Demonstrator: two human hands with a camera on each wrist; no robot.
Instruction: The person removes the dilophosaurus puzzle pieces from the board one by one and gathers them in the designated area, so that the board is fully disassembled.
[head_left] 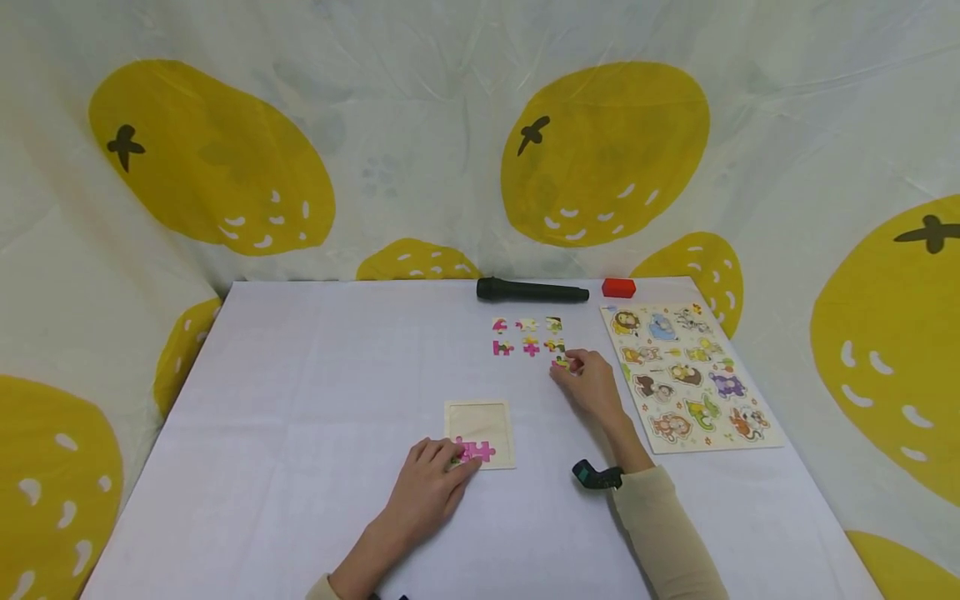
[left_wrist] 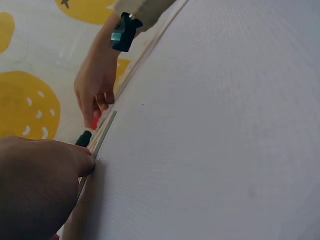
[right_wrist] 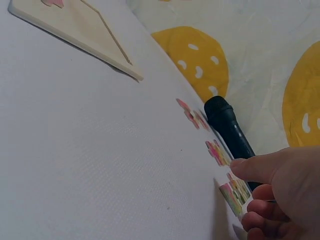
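Observation:
A square wooden puzzle tray [head_left: 477, 414] has pink jigsaw pieces [head_left: 483, 451] along its near side. My left hand [head_left: 431, 483] rests over its near left corner, fingertips on the pink pieces and thumb along the near edge; the left wrist view shows the thumb right at the tray's edge [left_wrist: 107, 131]. My right hand [head_left: 592, 383] is to the right beyond the tray, pinching a colourful jigsaw piece [head_left: 560, 362] between thumb and index finger. Several loose jigsaw pieces [head_left: 530, 346] lie in two rows just left of that hand.
A black microphone [head_left: 532, 291] lies along the table's back edge, with a red block [head_left: 618, 288] to its right. An animal puzzle board [head_left: 686, 375] occupies the right side, close to my right forearm. A patterned cloth [head_left: 420, 167] hangs behind the table.

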